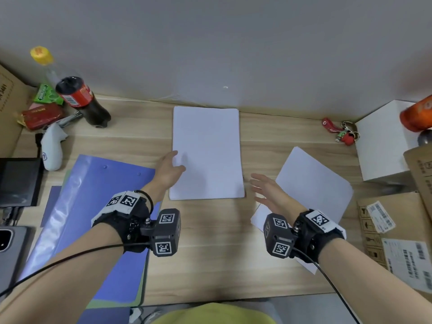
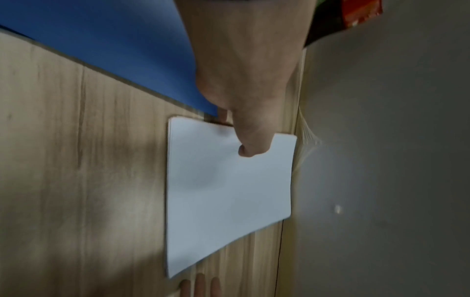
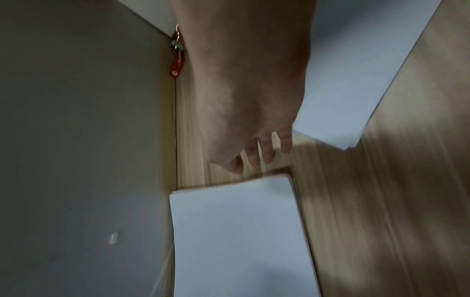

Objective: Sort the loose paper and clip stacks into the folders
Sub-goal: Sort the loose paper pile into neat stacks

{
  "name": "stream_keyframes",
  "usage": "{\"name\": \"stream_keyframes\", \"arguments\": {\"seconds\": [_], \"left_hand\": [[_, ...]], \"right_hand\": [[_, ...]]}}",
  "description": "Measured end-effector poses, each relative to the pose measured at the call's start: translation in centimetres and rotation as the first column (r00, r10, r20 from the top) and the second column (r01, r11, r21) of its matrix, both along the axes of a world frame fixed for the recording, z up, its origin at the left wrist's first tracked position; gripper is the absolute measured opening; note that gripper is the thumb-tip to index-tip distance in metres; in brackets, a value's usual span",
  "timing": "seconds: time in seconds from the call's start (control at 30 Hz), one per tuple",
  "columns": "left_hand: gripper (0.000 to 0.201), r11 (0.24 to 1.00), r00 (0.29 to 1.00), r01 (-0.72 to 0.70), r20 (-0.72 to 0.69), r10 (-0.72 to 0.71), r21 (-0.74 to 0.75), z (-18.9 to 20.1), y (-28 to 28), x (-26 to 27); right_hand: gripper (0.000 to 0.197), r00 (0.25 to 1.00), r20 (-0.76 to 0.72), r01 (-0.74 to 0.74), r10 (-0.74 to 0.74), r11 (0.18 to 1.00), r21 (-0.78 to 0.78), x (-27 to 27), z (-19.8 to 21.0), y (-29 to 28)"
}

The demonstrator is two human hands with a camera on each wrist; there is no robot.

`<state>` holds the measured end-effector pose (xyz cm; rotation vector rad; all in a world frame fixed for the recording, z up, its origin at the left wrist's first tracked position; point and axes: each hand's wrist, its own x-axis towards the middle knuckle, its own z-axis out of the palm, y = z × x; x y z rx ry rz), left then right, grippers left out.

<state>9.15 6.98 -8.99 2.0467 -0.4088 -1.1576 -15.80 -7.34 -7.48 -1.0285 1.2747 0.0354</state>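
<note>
A white paper stack (image 1: 208,153) lies flat in the middle of the wooden desk, near the wall. My left hand (image 1: 174,166) is at its left edge; in the left wrist view the thumb (image 2: 250,144) lies on top of the stack (image 2: 229,191) and a finger shows under the edge. My right hand (image 1: 261,185) hovers with fingers spread just right of the stack's near corner, holding nothing; its fingers (image 3: 264,152) stop short of the stack (image 3: 236,231). A second, tilted paper stack (image 1: 313,183) lies to the right. A blue folder (image 1: 93,206) lies at left over a green one (image 1: 112,302).
A cola bottle (image 1: 81,101), snack packets and a white controller (image 1: 52,148) crowd the back left. A tablet (image 1: 19,181) and phone (image 1: 9,249) sit at the left edge. A keychain (image 1: 341,132), white box (image 1: 383,141) and cardboard boxes (image 1: 397,230) stand at right.
</note>
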Motion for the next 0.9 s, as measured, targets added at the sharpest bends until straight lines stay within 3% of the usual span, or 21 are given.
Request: {"name": "stream_keyframes", "arguments": {"seconds": [0.07,0.17,0.27,0.33,0.43,0.53,0.63,0.77,0.83,0.9], "left_hand": [[0.051,0.998,0.996,0.008,0.085,-0.002,-0.06,0.7,-1.0,-1.6],[0.039,0.987,0.995,0.09,-0.025,-0.094,-0.131,1.3,-2.7,-4.8],[0.037,0.965,0.956,0.234,-0.152,-0.251,-0.12,1.4,-4.5,-8.9],[0.038,0.945,0.916,0.315,-0.233,-0.327,-0.087,1.3,-5.7,-11.9],[0.046,0.9,0.851,0.436,-0.312,-0.422,-0.027,0.9,-7.4,-16.0],[0.059,0.881,0.829,0.473,-0.342,-0.442,0.008,0.5,-8.9,-18.8],[0.066,0.886,0.844,0.463,-0.324,-0.428,0.035,0.8,-10.4,-20.7],[0.051,0.869,0.795,0.495,-0.393,-0.462,-0.021,1.3,-10.8,-22.7],[0.052,0.896,0.807,0.442,-0.417,-0.418,-0.043,1.2,-10.4,-23.5],[0.055,0.929,0.844,0.363,-0.398,-0.361,-0.073,1.3,-10.1,-23.7]], "right_hand": [[0.025,0.99,-0.005,0.141,-0.142,0.983,-0.116,-2.7,0.5,-0.7],[0.022,0.91,-0.077,0.37,-0.408,0.88,-0.298,-8.3,0.6,-1.5],[0.037,0.817,-0.219,0.439,-0.534,0.821,-0.365,-14.1,0.8,-1.4],[0.036,0.779,-0.353,0.416,-0.517,0.849,-0.326,-17.3,0.8,-0.8],[0.024,0.791,-0.44,0.386,-0.425,0.905,-0.179,-19.9,0.7,0.1],[0.012,0.823,-0.349,0.435,-0.449,0.892,-0.123,-20.8,-0.2,0.0],[0.013,0.838,-0.292,0.459,-0.46,0.885,-0.078,-21.0,-0.7,-0.3],[0.028,0.836,-0.209,0.524,-0.506,0.851,0.033,-20.9,-0.7,0.0],[0.039,0.843,-0.18,0.525,-0.508,0.849,0.063,-20.5,-1.0,0.0],[0.023,0.848,-0.169,0.518,-0.503,0.853,0.064,-20.1,-1.2,0.1]]}}
